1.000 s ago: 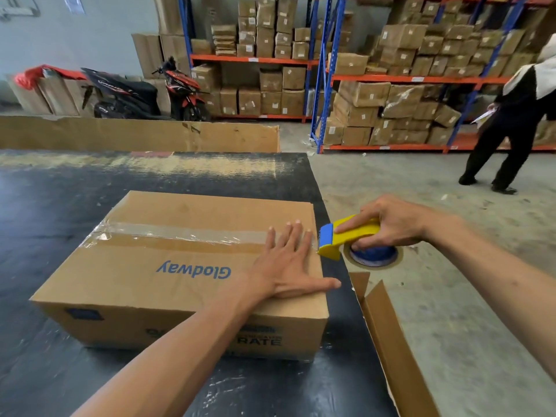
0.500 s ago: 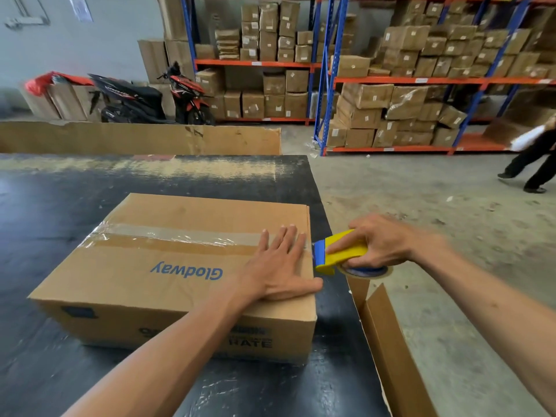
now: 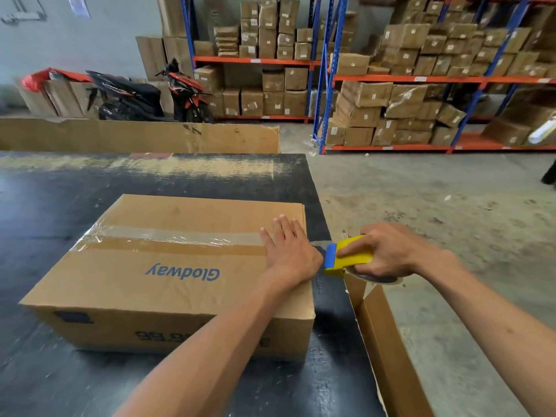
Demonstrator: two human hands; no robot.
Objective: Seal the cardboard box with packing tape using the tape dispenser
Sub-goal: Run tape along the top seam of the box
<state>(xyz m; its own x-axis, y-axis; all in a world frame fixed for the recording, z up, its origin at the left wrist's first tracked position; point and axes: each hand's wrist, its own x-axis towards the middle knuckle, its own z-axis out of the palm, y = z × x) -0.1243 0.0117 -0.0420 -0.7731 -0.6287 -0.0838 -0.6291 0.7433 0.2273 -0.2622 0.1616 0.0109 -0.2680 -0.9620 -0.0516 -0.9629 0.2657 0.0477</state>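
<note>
Cardboard box (image 3: pixel 168 275): closed, flaps down, printed "Glodway"; it sits on the black table (image 3: pixel 45 206), toward the table's 3 o'clock edge. Contents not visible.

Packing tape (image 3: pixel 168 236): clear strip, wrinkled, laid along the top seam from the 9 o'clock edge to the 3 o'clock edge, where it passes under the left hand.

Left hand (image 3: pixel 290 251): flat, palm down, fingers extended and close together, pressing the box top at its 3 o'clock edge; holding nothing.

Tape dispenser (image 3: pixel 350 257): yellow body, blue front, just beside the box at 3 o'clock, over the table edge.

Right hand (image 3: pixel 386 251): fingers wrapped around the dispenser, closed in a firm grip.

Open carton (image 3: pixel 388 341): stands on the floor against the table at 4 o'clock; its inside is out of sight.

Shelving racks (image 3: pixel 331 70): at 12 to 2 o'clock across the floor, blue uprights, orange beams, stacked with sealed brown boxes.

Motorbike (image 3: pixel 144 97): at 11 o'clock by the wall.
</note>
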